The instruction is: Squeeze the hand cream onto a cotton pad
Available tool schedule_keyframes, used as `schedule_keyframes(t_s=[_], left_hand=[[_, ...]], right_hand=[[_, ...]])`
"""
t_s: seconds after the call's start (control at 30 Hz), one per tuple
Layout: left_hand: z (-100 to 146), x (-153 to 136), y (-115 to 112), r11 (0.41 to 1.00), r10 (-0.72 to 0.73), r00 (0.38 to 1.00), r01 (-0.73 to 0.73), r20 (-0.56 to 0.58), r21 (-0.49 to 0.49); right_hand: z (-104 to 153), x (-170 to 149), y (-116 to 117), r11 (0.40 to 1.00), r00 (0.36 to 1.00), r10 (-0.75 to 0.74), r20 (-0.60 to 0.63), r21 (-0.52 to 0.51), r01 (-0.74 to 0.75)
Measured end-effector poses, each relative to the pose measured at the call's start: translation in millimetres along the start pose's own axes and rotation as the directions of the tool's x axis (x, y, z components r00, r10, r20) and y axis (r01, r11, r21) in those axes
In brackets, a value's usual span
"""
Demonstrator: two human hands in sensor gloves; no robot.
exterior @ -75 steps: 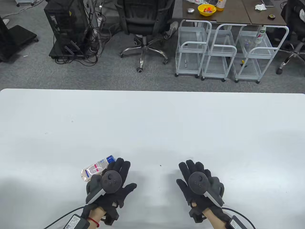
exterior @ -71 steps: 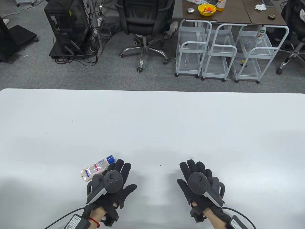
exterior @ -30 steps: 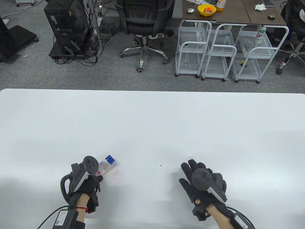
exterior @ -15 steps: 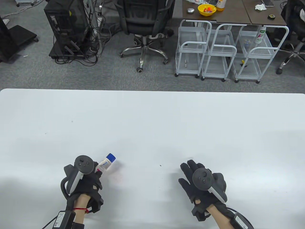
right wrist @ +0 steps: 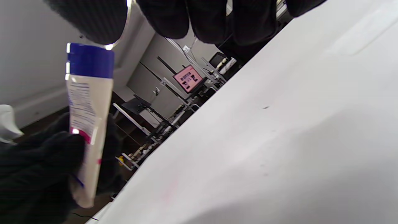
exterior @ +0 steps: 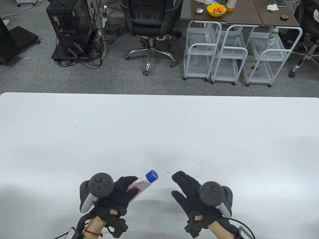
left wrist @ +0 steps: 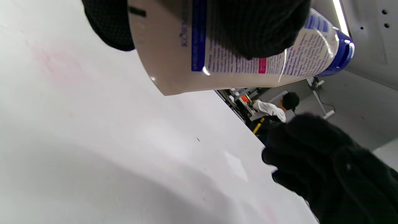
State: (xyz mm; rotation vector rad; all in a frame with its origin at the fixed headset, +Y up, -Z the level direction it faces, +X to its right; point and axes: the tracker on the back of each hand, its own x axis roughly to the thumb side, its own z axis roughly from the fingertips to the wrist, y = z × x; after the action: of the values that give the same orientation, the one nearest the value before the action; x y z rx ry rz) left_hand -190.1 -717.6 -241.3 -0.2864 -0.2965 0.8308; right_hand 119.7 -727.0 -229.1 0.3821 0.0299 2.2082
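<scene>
My left hand [exterior: 119, 193] grips a white hand cream tube [exterior: 142, 183] with a blue cap [exterior: 151, 175], lifted off the white table [exterior: 159, 129] and pointing up and right. The tube also shows in the left wrist view [left wrist: 236, 62] and in the right wrist view [right wrist: 85, 124]. My right hand [exterior: 189, 189] is open and empty just right of the cap, fingers reaching toward it without touching. Its fingertips [right wrist: 199, 21] hang over the cap [right wrist: 90, 60] in the right wrist view. No cotton pad is visible in any view.
Beyond the table's far edge are an office chair [exterior: 152, 25], a black computer tower [exterior: 69, 29] with cables, and white wire carts [exterior: 234, 57]. A faint pink smudge [left wrist: 59, 62] marks the table surface.
My left hand gripped the tube off the table, lifted it and carried it right toward the middle. My right hand shifted left toward the cap.
</scene>
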Motion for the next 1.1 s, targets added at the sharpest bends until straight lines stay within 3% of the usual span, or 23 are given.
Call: schedule_keyframes(t_s=[0.17,0.67,1.1], left_hand=[[-4.2,10.5,-20.7,0.993,-0.053,0.997,0.058,0.051,-0.105],[-7.6,23.2,-45.4,0.96,-0.105,0.991,0.122,0.078,-0.252],[-7.0,32.2,-51.1,0.953,-0.216,0.971,0.233,0.107,-0.194]], right_hand=[[5.8,12.8,2.1,0.994,0.99,-0.101,0.096,-0.034,0.105],[17.1,34.4,13.0,0.983,0.96,0.114,0.257,-0.168,-0.072],[18.0,41.6,24.3,0.962,0.923,0.237,0.302,-0.204,-0.18]])
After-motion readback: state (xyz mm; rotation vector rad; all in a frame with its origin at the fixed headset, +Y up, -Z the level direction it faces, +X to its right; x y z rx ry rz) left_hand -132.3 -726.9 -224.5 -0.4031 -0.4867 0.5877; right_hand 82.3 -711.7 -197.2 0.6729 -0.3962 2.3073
